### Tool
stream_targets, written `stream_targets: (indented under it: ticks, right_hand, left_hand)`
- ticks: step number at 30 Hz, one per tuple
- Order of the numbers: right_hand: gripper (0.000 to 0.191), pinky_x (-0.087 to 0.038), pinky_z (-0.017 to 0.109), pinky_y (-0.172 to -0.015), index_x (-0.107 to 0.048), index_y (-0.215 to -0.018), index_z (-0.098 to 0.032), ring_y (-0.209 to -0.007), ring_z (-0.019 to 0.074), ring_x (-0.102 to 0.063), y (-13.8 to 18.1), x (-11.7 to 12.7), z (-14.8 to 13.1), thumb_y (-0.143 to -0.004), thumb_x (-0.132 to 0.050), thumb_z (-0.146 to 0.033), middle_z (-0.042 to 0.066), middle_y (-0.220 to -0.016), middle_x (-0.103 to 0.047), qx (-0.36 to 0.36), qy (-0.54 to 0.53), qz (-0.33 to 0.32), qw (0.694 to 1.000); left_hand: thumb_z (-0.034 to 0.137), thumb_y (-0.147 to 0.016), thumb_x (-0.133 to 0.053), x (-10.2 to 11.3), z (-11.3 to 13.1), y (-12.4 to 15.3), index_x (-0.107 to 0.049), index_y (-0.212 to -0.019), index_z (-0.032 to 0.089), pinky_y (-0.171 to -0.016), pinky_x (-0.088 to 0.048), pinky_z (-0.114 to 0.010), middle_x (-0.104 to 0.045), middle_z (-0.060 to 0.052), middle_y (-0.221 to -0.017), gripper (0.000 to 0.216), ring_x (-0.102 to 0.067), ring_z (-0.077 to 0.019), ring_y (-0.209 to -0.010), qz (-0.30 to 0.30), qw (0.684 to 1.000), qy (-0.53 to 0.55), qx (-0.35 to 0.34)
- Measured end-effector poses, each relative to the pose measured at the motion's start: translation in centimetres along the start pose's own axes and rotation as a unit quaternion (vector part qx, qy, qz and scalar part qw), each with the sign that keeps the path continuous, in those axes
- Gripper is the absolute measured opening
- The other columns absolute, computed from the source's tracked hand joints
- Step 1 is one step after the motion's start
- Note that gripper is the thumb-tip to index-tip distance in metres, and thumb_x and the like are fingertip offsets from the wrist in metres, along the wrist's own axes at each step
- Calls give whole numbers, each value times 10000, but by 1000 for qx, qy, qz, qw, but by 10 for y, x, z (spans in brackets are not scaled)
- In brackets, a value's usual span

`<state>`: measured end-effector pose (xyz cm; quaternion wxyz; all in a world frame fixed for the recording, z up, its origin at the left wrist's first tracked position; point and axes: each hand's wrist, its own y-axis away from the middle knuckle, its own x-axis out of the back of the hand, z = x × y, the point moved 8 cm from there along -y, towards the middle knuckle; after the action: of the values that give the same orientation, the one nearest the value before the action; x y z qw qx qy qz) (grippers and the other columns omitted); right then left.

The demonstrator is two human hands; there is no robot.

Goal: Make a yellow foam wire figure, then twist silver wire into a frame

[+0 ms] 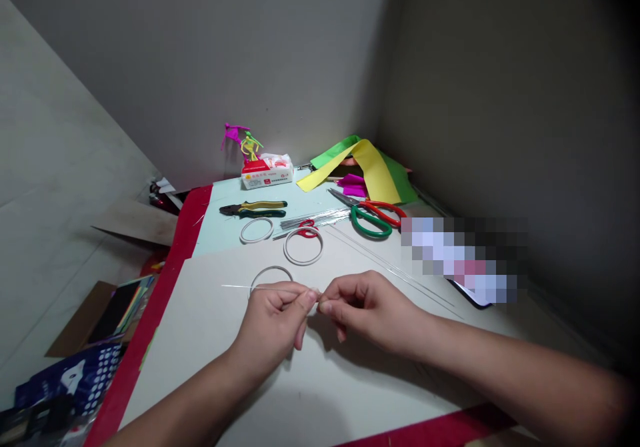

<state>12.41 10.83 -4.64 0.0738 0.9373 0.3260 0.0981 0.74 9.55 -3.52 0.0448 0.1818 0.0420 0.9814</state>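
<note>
A thin straight wire [237, 286] lies across my left hand [277, 317], pinched between thumb and forefinger, its free end pointing left. My right hand [373, 307] pinches close to the left fingertips, closed at the wire's other end; the exact contact there is too small to make out. Beneath and behind my left hand, a pale ring [270, 269] is partly hidden. Just beyond the hands lie a second white ring [303, 262] and, farther left, a third ring [257, 241]. Loose wires [400, 271] stretch over the tabletop behind my right hand.
Pliers [254, 209], a bundle of wires [325, 218], small red-handled scissors [309, 224] and large scissors [371, 222] lie farther back. A small box [267, 174] and coloured paper strips [377, 167] are near the walls. A pixelated flat object [470, 260] sits right.
</note>
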Motion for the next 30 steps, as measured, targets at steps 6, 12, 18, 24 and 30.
stream_targets:
  ticks: [6,12,18,24,30]
  right_hand:
    - [211,-344,196,-494,-582,-679,-144,-471,82,-460,2,2,3,-830,-569,-291,-7,-510,-578,-19,-15,-9,1000]
    - [152,-336,179,-478,-577,-704,-144,-451,73,-474,1,2,4,-808,-601,-254,-34,-477,-554,-27,-48,-12,998]
    - [191,-231,159,-394,-552,-721,-148,-371,29,-316,0,1,9,-809,-634,-297,-43,-471,-577,-35,-119,-42,991]
    - [326,-230,156,-354,-529,-728,-156,-347,28,-329,1,-4,7,-780,-663,-448,-36,-504,-597,-36,-139,-79,986]
    - [283,-437,219,-536,-599,-851,-147,-539,85,-538,-1,5,3,-748,-702,-389,0,-698,-641,35,-143,-5,989]
  left_hand:
    - [319,-838,-542,0,3,1,-681,-615,156,-422,-308,-237,-382,64,-345,309,-352,-90,-354,17,1000,-7,-14]
    - [234,-846,-554,2,19,5,-698,-617,147,-521,-412,-212,-626,-17,-534,284,-552,-117,-519,29,991,-42,-124]
    - [244,-863,-552,0,24,8,-725,-693,148,-437,-347,-207,-654,-31,-587,260,-508,-103,-479,20,985,-77,-153]
    - [278,-847,-561,0,21,6,-675,-609,141,-433,-310,-211,-586,-15,-543,297,-446,-90,-459,16,991,-91,-95]
    - [313,-828,-535,2,17,5,-572,-574,142,-465,-302,-212,-482,13,-541,308,-407,-92,-486,12,997,-61,-44]
